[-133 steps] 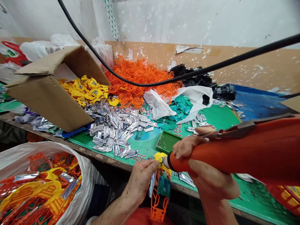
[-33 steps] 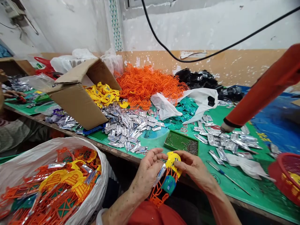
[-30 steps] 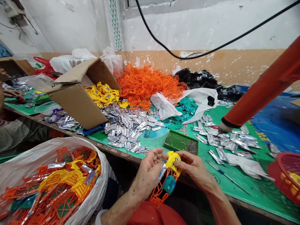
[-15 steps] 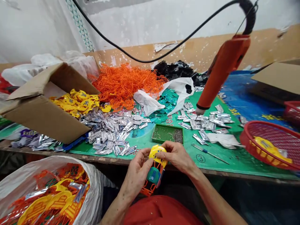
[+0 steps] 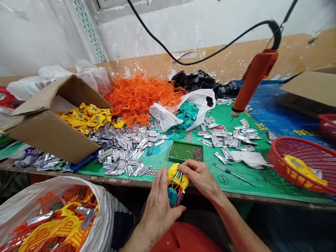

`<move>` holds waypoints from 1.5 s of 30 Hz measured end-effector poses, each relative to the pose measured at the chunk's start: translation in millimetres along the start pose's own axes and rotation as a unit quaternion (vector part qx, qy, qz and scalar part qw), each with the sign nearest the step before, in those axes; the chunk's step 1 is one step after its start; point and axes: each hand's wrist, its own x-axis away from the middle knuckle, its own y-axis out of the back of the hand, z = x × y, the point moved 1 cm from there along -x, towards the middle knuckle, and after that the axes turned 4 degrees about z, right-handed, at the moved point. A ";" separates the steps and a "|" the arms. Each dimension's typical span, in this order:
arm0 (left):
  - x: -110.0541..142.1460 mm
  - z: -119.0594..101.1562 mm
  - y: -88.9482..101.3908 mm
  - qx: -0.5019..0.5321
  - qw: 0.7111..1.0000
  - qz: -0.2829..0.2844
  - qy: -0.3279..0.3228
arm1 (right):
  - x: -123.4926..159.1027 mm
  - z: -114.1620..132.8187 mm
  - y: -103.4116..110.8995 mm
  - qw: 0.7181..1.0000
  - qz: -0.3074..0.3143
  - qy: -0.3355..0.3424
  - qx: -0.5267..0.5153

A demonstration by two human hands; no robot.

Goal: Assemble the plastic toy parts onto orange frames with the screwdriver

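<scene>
A small toy car body (image 5: pixel 181 178) with a yellow front, orange bars and a teal-green part stands tilted between my hands, just off the table's front edge. My right hand (image 5: pixel 202 179) pinches its yellow end between thumb and fingers. Along the car's left side lies my left hand (image 5: pixel 158 204), fingers stretched straight and thumb spread out below the car. Its palm side faces the car, and part of the contact is hidden. Beyond the hands sits a green tray (image 5: pixel 183 152) with small screws gathered at its right end.
An orange power screwdriver (image 5: pixel 254 82) hangs at upper right. Silver pieces (image 5: pixel 123 147), orange frames (image 5: pixel 144 96) and a cardboard box (image 5: pixel 52 136) of yellow parts cover the left. A white sack (image 5: pixel 105 210) stands lower left, a red basket (image 5: pixel 278 168) right. A thin screwdriver (image 5: pixel 236 175) lies nearby.
My left hand has opened from its grip, its fingers straightening and thumb moving down off the car. The car has turned and shifted slightly right. The hanging screwdriver has swung a little right.
</scene>
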 end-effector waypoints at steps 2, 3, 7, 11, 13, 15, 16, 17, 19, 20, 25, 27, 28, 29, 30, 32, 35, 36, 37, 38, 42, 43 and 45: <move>0.8 2.9 -3.7 -0.017 0.999 -0.034 -0.028 | 1.4 -1.2 -0.2 1.000 0.000 0.001 -0.006; 1.2 3.5 -4.4 -0.021 0.998 -0.048 -0.041 | 1.6 -2.2 -0.3 1.000 0.000 0.000 -0.009; 2.6 -3.5 1.8 0.016 0.998 -0.050 -0.040 | 0.5 -6.3 -0.6 1.000 -0.002 -0.010 -0.018; 2.9 -12.0 20.2 0.190 0.979 -0.016 0.077 | 1.0 -3.4 3.4 1.000 -0.022 -0.006 -0.020; 3.0 -10.4 27.3 0.363 0.920 0.048 0.141 | 2.3 0.7 7.4 0.999 -0.027 0.003 -0.020; 2.8 -6.1 30.2 0.556 0.802 0.142 0.165 | 2.8 4.2 10.2 0.999 -0.004 0.016 -0.034; 2.5 -3.6 30.3 0.631 0.733 0.191 0.167 | 2.3 5.2 10.3 0.998 0.019 0.019 -0.048; 2.2 -1.1 29.7 0.685 0.668 0.238 0.167 | 1.4 5.6 9.5 0.997 0.045 0.018 -0.065; 1.3 3.2 27.4 0.745 0.569 0.309 0.160 | -1.3 4.6 5.4 0.992 0.088 0.006 -0.091; 0.8 5.0 26.3 0.759 0.538 0.330 0.156 | -2.7 3.6 2.7 0.990 0.100 0.000 -0.096; 2.7 12.5 26.5 0.789 0.497 0.341 0.123 | -6.2 1.7 -7.9 0.992 0.100 0.001 -0.081; 5.6 15.8 29.3 0.790 0.504 0.335 0.100 | -5.4 3.0 -10.0 0.992 0.095 0.001 -0.079; 7.3 17.5 30.8 0.789 0.510 0.332 0.088 | -4.9 3.6 -11.0 0.992 0.093 0.000 -0.080; 8.9 19.2 32.1 0.786 0.518 0.327 0.079 | -4.3 4.2 -12.2 0.992 0.092 -0.001 -0.081; 10.4 20.9 33.2 0.783 0.527 0.322 0.073 | -3.8 4.7 -13.6 0.992 0.092 -0.004 -0.082; 12.7 24.0 34.4 0.777 0.543 0.308 0.075 | -3.2 5.3 -16.5 0.992 0.093 -0.009 -0.085; 15.0 26.7 34.7 0.776 0.549 0.297 0.088 | -2.4 5.8 -19.6 0.992 0.095 -0.015 -0.084; 15.9 26.8 34.9 0.777 0.548 0.296 0.090 | -2.0 6.2 -20.0 0.992 0.098 -0.017 -0.082; 16.8 26.5 35.3 0.775 0.551 0.294 0.092 | -1.7 6.6 -20.2 0.992 0.101 -0.017 -0.080; 17.9 25.9 36.0 0.773 0.557 0.290 0.094 | -1.5 7.2 -20.2 0.991 0.105 -0.017 -0.076; 22.4 24.4 40.3 0.758 0.581 0.269 0.122 | -3.4 10.6 -22.1 0.993 0.103 -0.007 -0.050; 23.3 24.9 41.3 0.757 0.582 0.264 0.133 | -4.7 11.6 -23.8 0.994 0.099 -0.001 -0.041; 24.9 26.9 43.3 0.759 0.583 0.252 0.143 | -7.4 13.8 -28.8 0.995 0.091 0.010 -0.024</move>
